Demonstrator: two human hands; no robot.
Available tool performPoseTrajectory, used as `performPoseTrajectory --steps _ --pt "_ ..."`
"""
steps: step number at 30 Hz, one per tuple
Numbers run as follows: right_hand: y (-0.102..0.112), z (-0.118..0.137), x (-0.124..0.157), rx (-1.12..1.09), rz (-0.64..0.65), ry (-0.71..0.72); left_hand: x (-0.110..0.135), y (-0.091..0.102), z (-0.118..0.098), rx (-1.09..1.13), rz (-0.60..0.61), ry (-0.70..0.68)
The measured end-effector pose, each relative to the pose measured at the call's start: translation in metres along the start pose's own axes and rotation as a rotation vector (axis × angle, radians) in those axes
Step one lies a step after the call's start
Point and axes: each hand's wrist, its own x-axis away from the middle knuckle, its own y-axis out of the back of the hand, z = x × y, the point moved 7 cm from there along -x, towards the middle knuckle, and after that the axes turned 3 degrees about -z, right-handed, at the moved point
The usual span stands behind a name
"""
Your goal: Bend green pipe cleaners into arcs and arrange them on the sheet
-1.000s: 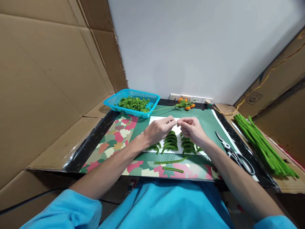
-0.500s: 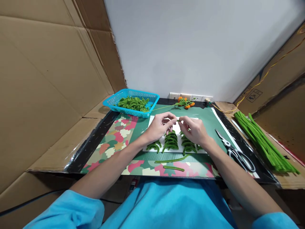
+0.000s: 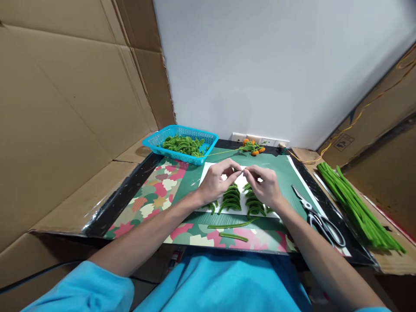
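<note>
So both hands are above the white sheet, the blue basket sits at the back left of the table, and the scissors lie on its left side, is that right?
Not quite: the scissors lie on the table's right side, as the head view shows. The left hand, right hand and blue basket are as you said.

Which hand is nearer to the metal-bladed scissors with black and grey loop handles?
Right. The bare right hand is to the left of the scissors; the bare left hand is farther left, beyond the right hand.
</note>
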Motion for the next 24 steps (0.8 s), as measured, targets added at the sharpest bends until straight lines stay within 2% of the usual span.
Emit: performPoseTrajectory --steps 4,8,10,12,14,17,19,21,24 --pt "-0.009 -0.010 0.001 -0.231 0.063 -0.253 0.004 0.003 -0.012 -0.151 -0.014 -0.237" --pt "-0.020 -0.017 0.004 -0.420 0.049 -0.492 0.009 0.001 -0.012 -0.259 0.057 -0.324" --pt "-0.025 -0.017 0.005 -0.439 0.047 -0.557 0.010 -0.002 -0.010 -0.317 0.092 -0.334" --pt "-0.023 -0.015 0.003 -0.354 0.019 -0.524 0.008 -0.005 -0.006 -0.354 0.081 -0.282" --pt "-0.017 -0.011 -0.001 -0.182 -0.042 -0.403 0.003 -0.004 0.001 -0.331 0.018 -0.146" --pt "-0.009 -0.004 -0.003 0.080 -0.120 -0.176 -0.002 -0.005 0.014 -0.158 -0.065 0.119" --pt "-0.008 -0.002 -0.001 0.201 -0.135 -0.044 -0.002 -0.006 0.020 -0.027 -0.083 0.240" --pt "-0.009 -0.001 0.000 0.276 -0.134 0.035 -0.002 -0.005 0.023 0.043 -0.084 0.295" --pt "-0.009 -0.001 0.000 0.314 -0.131 0.074 -0.002 -0.004 0.026 0.104 -0.056 0.323"
